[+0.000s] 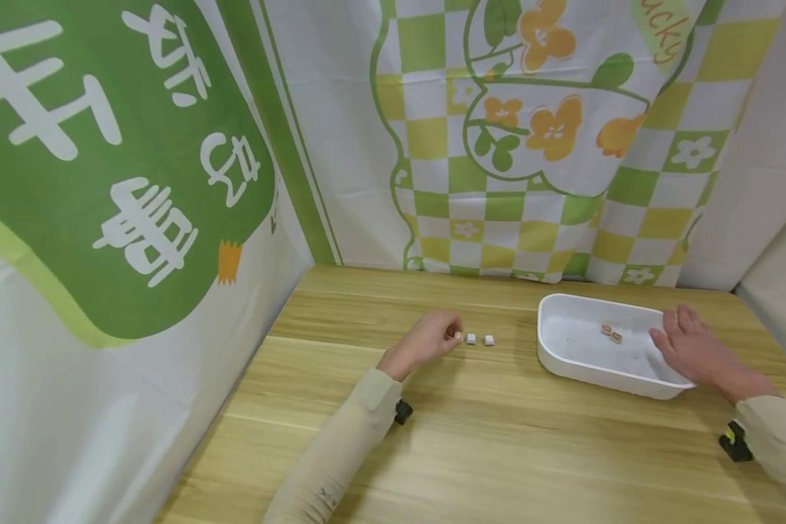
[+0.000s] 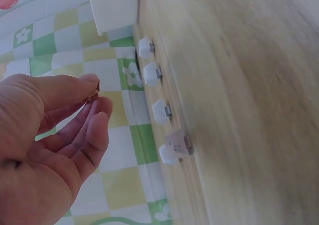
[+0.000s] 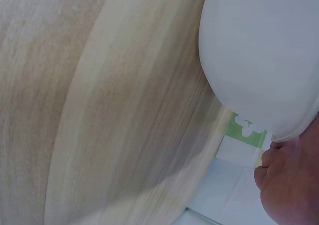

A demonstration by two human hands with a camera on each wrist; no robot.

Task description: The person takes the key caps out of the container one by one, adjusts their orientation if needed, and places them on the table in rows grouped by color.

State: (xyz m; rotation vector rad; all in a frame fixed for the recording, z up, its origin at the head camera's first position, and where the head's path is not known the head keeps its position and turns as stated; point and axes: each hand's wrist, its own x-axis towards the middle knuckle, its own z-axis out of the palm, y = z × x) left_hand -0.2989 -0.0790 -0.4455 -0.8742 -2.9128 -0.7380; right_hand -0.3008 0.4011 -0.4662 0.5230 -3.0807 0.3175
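Note:
My left hand (image 1: 429,338) is at the left end of a short row of white keycaps on the table, with one keycap (image 1: 471,339) and another keycap (image 1: 489,340) to its right. Between thumb and fingertips it pinches a small brown keycap (image 2: 96,90), mostly hidden by the fingers. From the left wrist, several white keycaps (image 2: 161,112) line up, with a pinkish piece (image 2: 178,143) overlapping the nearest. My right hand (image 1: 691,349) rests over the right end of a white plastic box (image 1: 602,374), fingers extended. Two brown keycaps (image 1: 612,334) lie inside the box.
Wood-grain table (image 1: 498,451) lies beneath everything. Behind it hangs a green and yellow checked cloth (image 1: 517,233), and a white cloth with large green print (image 1: 124,182) hangs at the left.

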